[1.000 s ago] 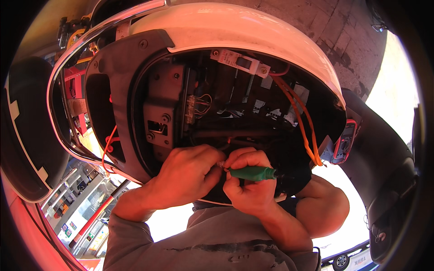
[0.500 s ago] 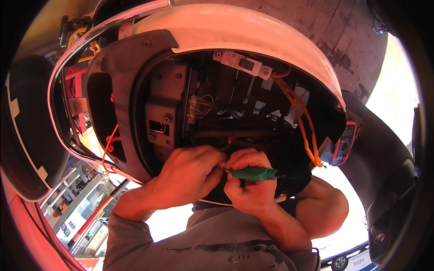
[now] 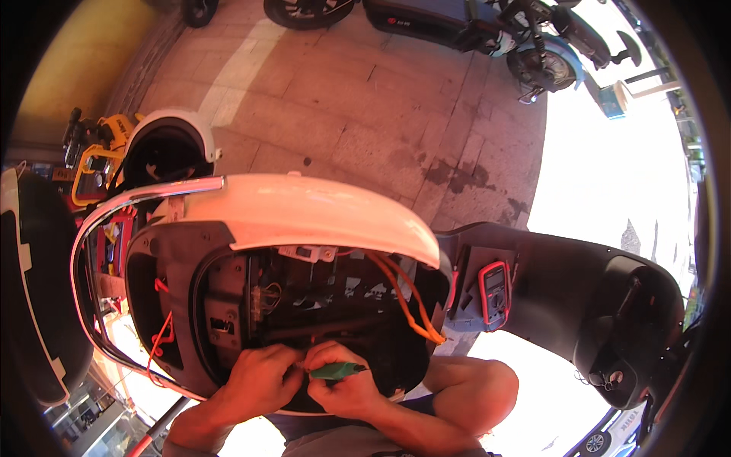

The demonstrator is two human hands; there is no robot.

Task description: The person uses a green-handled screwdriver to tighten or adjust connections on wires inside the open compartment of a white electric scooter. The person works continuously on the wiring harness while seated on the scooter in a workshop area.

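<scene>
Over the near edge of an open scooter body compartment (image 3: 343,305), my two hands meet. My right hand (image 3: 346,392) is closed round a green tapered tool handle (image 3: 335,371) with a dark end; its tip is hidden by the fingers. My left hand (image 3: 263,378) pinches at something small and pale beside the right fingertips, too small to name. Beyond the hands, a white switch block (image 3: 308,252) sits under the far rim. Thick orange cables (image 3: 403,293) run down the compartment's right side. Thin wires with a connector (image 3: 266,298) hang by the metal latch plate (image 3: 223,320).
The white body shell (image 3: 327,202) curves along the far side, with a chrome rail (image 3: 145,199) at left. A red-edged multimeter (image 3: 493,295) lies on the footboard at right. A dark seat (image 3: 38,289) stands at far left. Parked electric bikes (image 3: 426,19) are at the top.
The view has shifted up and right, so the scooter and hands appear lower and smaller, and more pavement shows. Both hands keep their grip close together.
</scene>
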